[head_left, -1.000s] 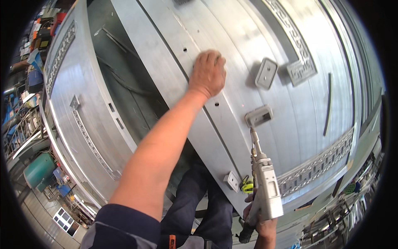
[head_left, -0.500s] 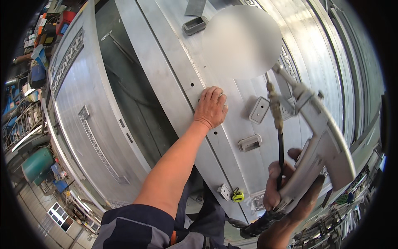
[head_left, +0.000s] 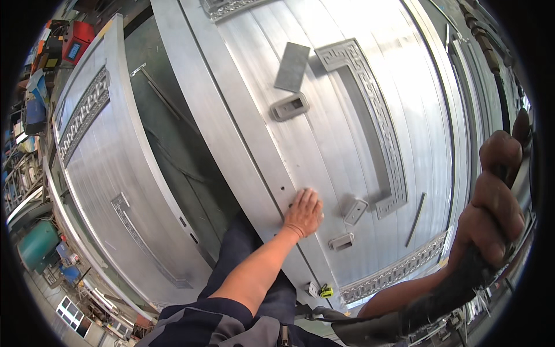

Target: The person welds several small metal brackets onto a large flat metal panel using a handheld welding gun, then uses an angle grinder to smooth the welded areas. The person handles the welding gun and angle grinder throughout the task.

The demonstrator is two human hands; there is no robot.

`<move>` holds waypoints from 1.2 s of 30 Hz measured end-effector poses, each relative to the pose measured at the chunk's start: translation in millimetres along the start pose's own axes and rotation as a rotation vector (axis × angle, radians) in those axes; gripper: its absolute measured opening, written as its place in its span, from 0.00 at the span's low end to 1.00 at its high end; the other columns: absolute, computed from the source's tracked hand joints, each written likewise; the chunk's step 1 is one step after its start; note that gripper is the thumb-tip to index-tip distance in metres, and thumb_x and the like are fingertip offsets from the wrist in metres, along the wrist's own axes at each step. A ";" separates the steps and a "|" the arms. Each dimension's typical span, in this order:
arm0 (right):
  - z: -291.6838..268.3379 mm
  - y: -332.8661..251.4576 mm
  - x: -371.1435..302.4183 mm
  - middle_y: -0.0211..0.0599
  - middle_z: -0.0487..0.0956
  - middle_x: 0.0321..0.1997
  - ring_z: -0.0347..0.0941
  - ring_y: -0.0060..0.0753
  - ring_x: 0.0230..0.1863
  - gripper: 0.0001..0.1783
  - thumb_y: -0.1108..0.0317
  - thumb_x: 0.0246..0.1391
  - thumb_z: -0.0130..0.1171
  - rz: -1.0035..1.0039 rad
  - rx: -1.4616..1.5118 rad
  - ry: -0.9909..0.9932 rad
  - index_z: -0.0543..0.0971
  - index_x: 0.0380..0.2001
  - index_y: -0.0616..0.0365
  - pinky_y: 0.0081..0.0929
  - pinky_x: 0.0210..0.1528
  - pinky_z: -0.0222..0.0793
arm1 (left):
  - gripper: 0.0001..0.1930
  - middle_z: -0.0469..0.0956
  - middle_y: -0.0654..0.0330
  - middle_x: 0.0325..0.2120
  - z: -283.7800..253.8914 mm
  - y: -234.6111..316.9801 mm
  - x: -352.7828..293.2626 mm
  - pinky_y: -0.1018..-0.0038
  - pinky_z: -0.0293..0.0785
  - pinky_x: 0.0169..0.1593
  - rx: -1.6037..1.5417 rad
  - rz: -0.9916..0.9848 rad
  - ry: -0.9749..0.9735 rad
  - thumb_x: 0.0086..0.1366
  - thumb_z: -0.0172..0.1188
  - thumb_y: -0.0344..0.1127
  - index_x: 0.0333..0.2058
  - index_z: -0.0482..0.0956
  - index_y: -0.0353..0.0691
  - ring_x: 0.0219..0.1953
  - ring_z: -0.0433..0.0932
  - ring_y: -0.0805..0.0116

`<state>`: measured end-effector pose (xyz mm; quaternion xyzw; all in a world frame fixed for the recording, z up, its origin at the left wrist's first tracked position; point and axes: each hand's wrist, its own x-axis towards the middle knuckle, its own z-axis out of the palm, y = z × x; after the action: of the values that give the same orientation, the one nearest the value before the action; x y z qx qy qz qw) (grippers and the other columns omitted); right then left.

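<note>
Left grip (head_left: 304, 215) on silver panel (head_left: 254, 81), right grip (head_left: 496, 185) at hose-fed tool (head_left: 481, 36)

The right grip curls round the tool, partly out of view at far right. The left grip lies palm down; whether it pinches anything cannot be told. Just beside it: 2 oblong fittings (head_left: 355, 211); nearer the body, a yellow-green tape measure (head_left: 326, 291).

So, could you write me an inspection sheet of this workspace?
Surface: silver metal panel, scuffed along one seam.
Job's things: tool, mostly cut off or hidden; patterned trim; rectangular fitting.
Clutter: flat grey plate; yellow-green tape measure.
Left hand: on the panel; anything beneath is hidden.
Right hand: fingers curled around the tool.
Cables: black hose near the right hand.
Surroundings: green tank and red box, left.
</note>
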<state>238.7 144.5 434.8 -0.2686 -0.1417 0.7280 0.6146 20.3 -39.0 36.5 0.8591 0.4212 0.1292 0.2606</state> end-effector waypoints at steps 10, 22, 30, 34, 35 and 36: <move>-9.3 173.9 52.8 0.53 0.79 0.50 0.81 0.35 0.35 0.30 0.54 0.70 0.54 -0.126 -0.477 0.812 0.68 0.63 0.69 0.30 0.28 0.81 | 0.20 0.77 0.63 0.49 -128.0 -43.3 41.3 0.69 0.72 0.57 -1.702 -0.890 -0.522 0.75 0.55 0.49 0.53 0.76 0.40 0.54 0.76 0.71; 57.9 306.0 78.6 0.71 0.63 0.61 0.70 0.74 0.57 0.46 0.78 0.49 0.68 -0.273 -1.424 0.474 0.60 0.70 0.66 0.52 0.55 0.75 | 0.39 0.78 0.56 0.52 -381.1 -108.5 101.3 0.69 0.73 0.58 -1.198 -0.619 -0.124 0.66 0.67 0.59 0.61 0.71 0.30 0.53 0.76 0.65; 103.6 333.9 0.6 0.65 0.62 0.68 0.64 0.67 0.67 0.55 0.65 0.44 0.78 -0.191 -1.353 0.310 0.58 0.72 0.63 0.48 0.66 0.69 | 0.40 0.80 0.58 0.39 -385.5 -147.3 31.4 0.71 0.79 0.45 -1.327 -0.389 -0.045 0.59 0.68 0.69 0.53 0.74 0.35 0.42 0.80 0.70; 89.5 372.6 -76.7 0.57 0.66 0.69 0.66 0.60 0.67 0.59 0.52 0.44 0.78 0.160 -1.465 0.261 0.58 0.73 0.61 0.48 0.66 0.68 | 0.39 0.79 0.60 0.29 -407.8 -148.0 22.4 0.70 0.79 0.38 -1.368 -0.368 -0.016 0.58 0.70 0.67 0.51 0.74 0.37 0.35 0.81 0.69; 73.1 394.0 -100.8 0.54 0.67 0.69 0.67 0.58 0.67 0.60 0.47 0.44 0.77 0.205 -1.530 0.252 0.58 0.73 0.60 0.48 0.66 0.68 | 0.38 0.79 0.60 0.29 -414.5 -150.3 23.4 0.71 0.78 0.37 -1.372 -0.320 0.005 0.59 0.69 0.67 0.51 0.74 0.37 0.34 0.80 0.69; 56.8 413.8 -128.0 0.53 0.69 0.67 0.68 0.58 0.66 0.58 0.46 0.44 0.76 0.305 -1.585 0.219 0.59 0.73 0.59 0.47 0.66 0.68 | 0.38 0.79 0.60 0.29 -420.7 -155.1 24.6 0.72 0.78 0.36 -1.380 -0.277 0.016 0.60 0.68 0.67 0.51 0.73 0.37 0.34 0.79 0.69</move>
<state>-119.3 -57.4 286.8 -0.7099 -0.5157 0.4567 0.1466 -252.2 202.0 299.7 0.4350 0.3506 0.3388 0.7570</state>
